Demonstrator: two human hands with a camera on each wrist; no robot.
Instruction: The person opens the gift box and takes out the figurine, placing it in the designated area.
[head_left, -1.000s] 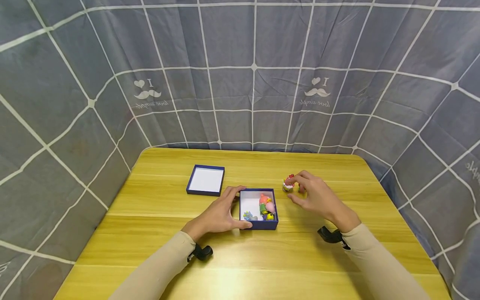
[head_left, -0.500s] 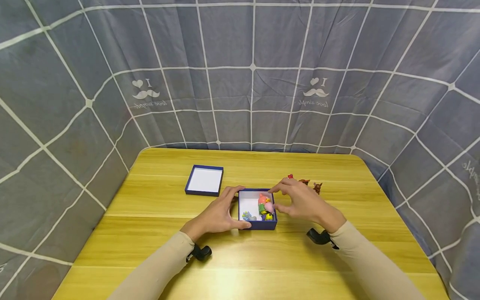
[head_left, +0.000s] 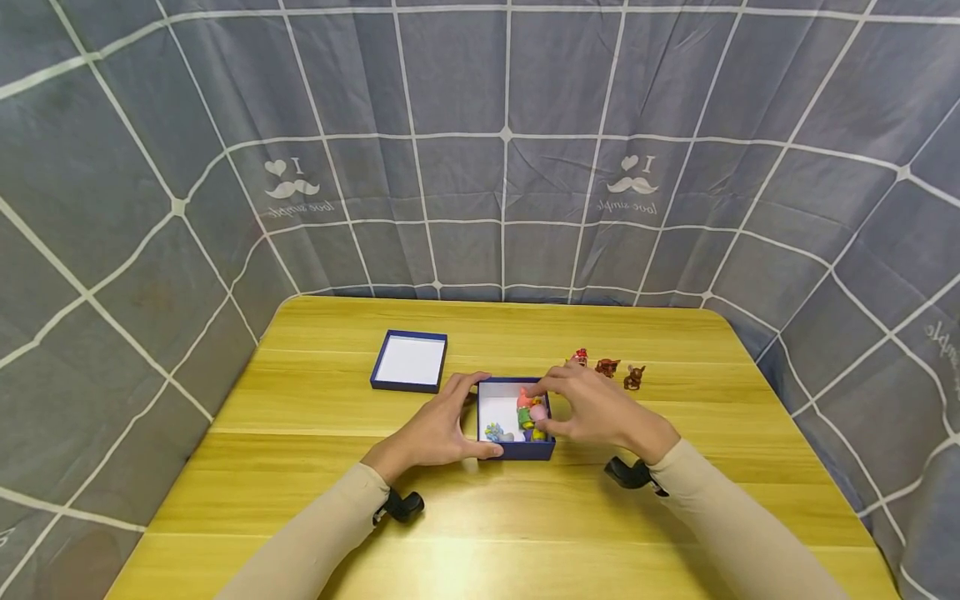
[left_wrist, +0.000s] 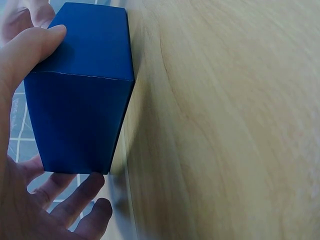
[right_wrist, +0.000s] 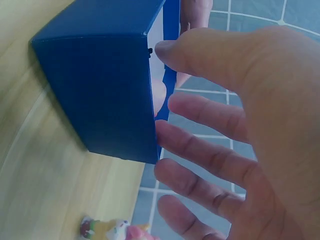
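Note:
My left hand (head_left: pixel 435 427) grips an open blue box (head_left: pixel 517 451) with a white inside, thumb on its front wall and fingers at the back. In the left wrist view the thumb presses the blue box (left_wrist: pixel 80 120) on one side. Inside, along its right wall, lie a pink-and-green toy figure (head_left: pixel 523 408), a pale pink rounded toy (head_left: pixel 538 412) and a yellow toy (head_left: pixel 538 434); a blue-grey toy figure (head_left: pixel 495 432) lies front left. Over the right rim reaches my right hand (head_left: pixel 600 410), thumb and forefinger apart near the pink toys. Contact with them is unclear.
The box lid (head_left: pixel 409 362), white inside up, lies behind on the left. Beyond my right hand stand a partly hidden red-topped figurine (head_left: pixel 580 357) and two brown animal figurines (head_left: pixel 607 367). A grey checked curtain (head_left: pixel 465 183) surrounds the wooden table (head_left: pixel 315 417).
My right hand has moved left from the red-topped figurine to the box's right rim, then slightly inward. Both brown figurines have come into sight. My left hand stays on the box.

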